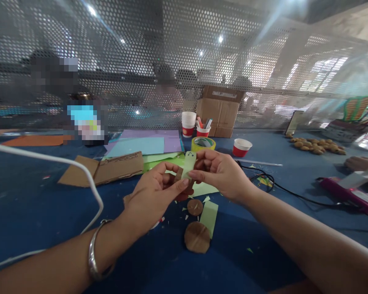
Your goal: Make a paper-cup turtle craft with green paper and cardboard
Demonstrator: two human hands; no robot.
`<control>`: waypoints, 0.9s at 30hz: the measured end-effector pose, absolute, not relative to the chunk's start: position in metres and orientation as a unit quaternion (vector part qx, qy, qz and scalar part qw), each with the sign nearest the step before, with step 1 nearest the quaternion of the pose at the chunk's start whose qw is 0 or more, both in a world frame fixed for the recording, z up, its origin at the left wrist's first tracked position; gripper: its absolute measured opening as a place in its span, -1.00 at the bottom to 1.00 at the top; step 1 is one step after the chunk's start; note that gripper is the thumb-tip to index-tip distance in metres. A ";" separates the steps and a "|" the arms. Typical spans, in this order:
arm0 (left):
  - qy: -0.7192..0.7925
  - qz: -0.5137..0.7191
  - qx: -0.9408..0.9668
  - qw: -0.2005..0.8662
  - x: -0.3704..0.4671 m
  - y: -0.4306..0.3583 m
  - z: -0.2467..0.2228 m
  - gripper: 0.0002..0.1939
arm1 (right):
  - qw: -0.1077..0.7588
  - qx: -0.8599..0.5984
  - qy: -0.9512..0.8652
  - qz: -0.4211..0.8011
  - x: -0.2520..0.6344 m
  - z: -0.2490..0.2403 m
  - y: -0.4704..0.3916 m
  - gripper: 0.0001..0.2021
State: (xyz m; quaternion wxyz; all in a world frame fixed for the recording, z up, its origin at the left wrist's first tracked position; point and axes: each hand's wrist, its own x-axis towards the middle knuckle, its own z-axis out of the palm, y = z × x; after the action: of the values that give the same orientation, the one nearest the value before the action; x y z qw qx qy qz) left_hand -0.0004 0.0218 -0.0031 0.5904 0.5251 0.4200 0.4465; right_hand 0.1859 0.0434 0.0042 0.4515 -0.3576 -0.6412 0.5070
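Observation:
Between my two hands stands a small pale green paper strip [189, 161] with a little face drawn at its rounded top. My left hand [155, 190] pinches its lower part, thumb in front. A brown piece that looks like cardboard [178, 175] shows behind the strip, mostly hidden by fingers. With thumb and fingers, my right hand [222, 173] grips the strip's right side. On the table below lie a small cardboard disc [195, 207], a larger cardboard disc [197, 237] and a light green paper rectangle [211, 216], with green scraps around them.
Behind my hands are a yellow tape roll [203, 143], coloured sheets [138, 145], folded cardboard [119, 166], stacked paper cups [188, 123], a cup of markers [203, 130] and a cardboard box [219, 112]. A black cable [300, 197] crosses the right. Another person's hand [362, 163] rests at far right.

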 end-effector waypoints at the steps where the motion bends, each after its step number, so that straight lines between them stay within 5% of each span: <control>1: 0.422 0.446 0.522 0.591 0.000 0.022 -0.003 -0.61 | 0.450 -0.358 -0.644 0.504 0.186 0.004 0.044 -0.60; 27: 0.406 0.438 0.532 0.599 -0.001 0.020 -0.004 -0.71 | 0.424 -0.371 -0.648 0.512 0.186 0.004 0.043 -0.64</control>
State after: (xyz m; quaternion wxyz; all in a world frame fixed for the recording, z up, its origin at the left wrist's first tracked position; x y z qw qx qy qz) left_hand -0.0005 0.0196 -0.0040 0.5994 0.5323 0.4064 0.4383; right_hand 0.1863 0.0434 0.0037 0.4244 -0.3713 -0.6478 0.5122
